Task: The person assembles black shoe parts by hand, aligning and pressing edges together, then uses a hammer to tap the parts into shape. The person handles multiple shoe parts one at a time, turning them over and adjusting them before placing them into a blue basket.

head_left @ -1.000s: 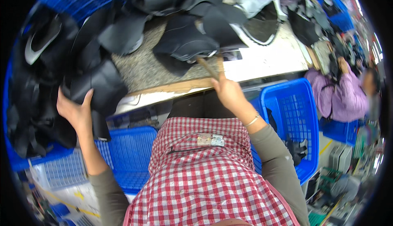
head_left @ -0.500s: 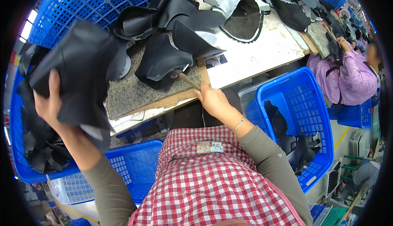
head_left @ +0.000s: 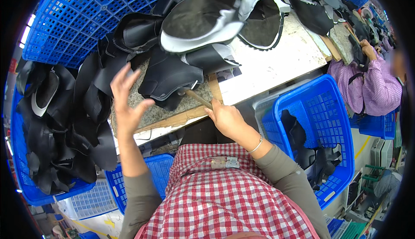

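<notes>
The black shoe upper (head_left: pixel 166 76) lies flat on the grey stone slab (head_left: pixel 149 111) near the front edge of the counter (head_left: pixel 276 61), its pale-edged rim turned toward the person. It looks light, soft and floppy, likely to sag or fold if lifted by one corner, so a hold along the stiffer bound edge or with the palm spread under it would seem safest. The head of a wooden-handled hammer (head_left: pixel 194 95) touches its lower edge; the right hand (head_left: pixel 227 118) is clenched round the handle's end. The left hand (head_left: pixel 125 98) hangs above the slab just left of the upper, fingers spread and released, grasping nothing. Behind lie more uppers, one black with a white border (head_left: pixel 203 20). A heap of black uppers fills the blue basket (head_left: pixel 65 27) on the left, and another blue basket (head_left: pixel 322 122) stands to the right. Farther right, another person's checked sleeve (head_left: pixel 371 87) shows.
</notes>
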The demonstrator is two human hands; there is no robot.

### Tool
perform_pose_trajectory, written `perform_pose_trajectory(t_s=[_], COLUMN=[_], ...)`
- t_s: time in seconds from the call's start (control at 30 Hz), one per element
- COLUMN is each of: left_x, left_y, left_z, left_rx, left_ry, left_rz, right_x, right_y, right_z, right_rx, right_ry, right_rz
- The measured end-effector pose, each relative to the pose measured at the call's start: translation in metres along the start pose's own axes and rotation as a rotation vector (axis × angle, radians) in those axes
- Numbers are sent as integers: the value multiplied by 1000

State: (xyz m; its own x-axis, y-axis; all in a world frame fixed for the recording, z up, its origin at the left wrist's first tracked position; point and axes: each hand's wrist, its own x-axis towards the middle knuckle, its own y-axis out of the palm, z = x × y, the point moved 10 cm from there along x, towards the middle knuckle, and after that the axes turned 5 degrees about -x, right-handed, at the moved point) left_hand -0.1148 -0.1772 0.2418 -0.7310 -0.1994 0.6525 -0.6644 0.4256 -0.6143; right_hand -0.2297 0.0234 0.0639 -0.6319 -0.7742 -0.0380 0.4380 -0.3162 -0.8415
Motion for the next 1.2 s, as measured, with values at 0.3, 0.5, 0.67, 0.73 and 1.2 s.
perform_pose_trajectory(t_s=[0.3,0.5,0.67,0.73,1.2], left_x=[46,73,66,65,-66], left_y=[81,82,80,82,46], left_z=[23,57,65,68,75], left_rx=[38,221,256,251,-146], left_ry=[29,-18,-101,-136,-513], left_rz=[446,386,400,424,-430], right_x=[3,-1,5,19,20], right_y=[-7,-66,-98,-82,-27], right_z=[4,38,55,71,-20], right_rx=[-126,-185,-199,-316,-239], right_ry=[-125,-177,-76,-184,32], right_rz=[-130,-127,-206,-133,-58])
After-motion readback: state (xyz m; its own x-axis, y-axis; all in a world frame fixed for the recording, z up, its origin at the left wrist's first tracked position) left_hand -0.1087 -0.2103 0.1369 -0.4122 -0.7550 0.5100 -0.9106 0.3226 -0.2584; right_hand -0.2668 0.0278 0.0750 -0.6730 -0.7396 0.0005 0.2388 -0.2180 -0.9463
